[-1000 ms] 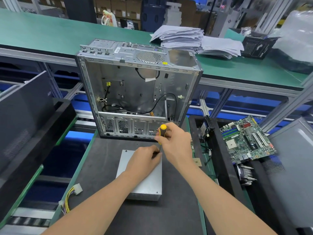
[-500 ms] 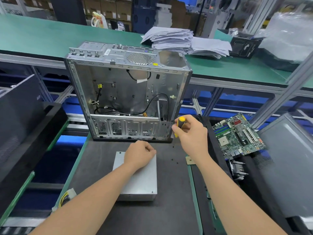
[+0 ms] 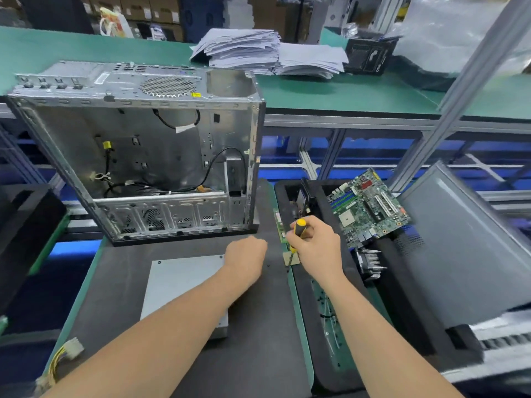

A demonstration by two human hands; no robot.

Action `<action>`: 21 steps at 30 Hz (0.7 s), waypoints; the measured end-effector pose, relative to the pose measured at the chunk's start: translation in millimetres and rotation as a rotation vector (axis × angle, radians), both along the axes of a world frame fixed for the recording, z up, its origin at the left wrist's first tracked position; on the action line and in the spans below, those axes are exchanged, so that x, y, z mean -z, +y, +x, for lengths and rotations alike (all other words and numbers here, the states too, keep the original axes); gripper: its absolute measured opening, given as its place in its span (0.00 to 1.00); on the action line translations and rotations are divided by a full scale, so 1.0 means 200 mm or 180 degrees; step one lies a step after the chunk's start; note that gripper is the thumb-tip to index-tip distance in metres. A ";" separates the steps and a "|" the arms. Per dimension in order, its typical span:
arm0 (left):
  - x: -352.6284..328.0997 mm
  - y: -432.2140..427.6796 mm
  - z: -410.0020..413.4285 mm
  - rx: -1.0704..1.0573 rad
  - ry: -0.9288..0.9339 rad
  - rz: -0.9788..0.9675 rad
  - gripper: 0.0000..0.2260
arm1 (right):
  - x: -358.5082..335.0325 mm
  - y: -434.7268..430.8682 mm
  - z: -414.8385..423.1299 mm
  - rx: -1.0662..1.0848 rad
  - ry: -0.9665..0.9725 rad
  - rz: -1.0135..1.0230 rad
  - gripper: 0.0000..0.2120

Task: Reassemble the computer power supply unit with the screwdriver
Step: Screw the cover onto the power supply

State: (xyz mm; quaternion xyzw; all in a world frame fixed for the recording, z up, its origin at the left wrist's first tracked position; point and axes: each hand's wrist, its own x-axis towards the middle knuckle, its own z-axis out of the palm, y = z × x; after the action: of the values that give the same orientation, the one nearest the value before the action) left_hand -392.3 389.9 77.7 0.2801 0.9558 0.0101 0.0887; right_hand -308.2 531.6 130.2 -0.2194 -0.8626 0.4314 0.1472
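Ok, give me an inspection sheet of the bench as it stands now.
Surface: dark mat, green-edged.
Job's things: power supply unit lies flat on the mat; screwdriver off to its right.
Clutter: small screws on the mat; motherboard and heatsink to the right.
Grippers: right hand grips the screwdriver; left hand curled, nothing seen in it.
Cables: wire bundle at lower left; black cables inside the open case.
Surroundings: paper stacks on the rear bench.

Green-topped workbench (image 3: 344,93) on aluminium framing (image 3: 471,70), paper stacks (image 3: 244,47), blurred cardboard boxes (image 3: 135,7) far behind.
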 end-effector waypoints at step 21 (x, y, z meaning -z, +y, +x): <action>0.15 0.09 -0.04 -0.0640 -0.0615 0.0843 0.08 | 0.10 0.36 -0.12 -0.0515 0.0322 -0.1057 0.05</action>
State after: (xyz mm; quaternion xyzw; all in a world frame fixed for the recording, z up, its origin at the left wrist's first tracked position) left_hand -400.2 406.9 48.5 0.1901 0.9564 0.1714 0.1409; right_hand -332.9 604.5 110.8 -0.1486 -0.7859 0.5887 0.1170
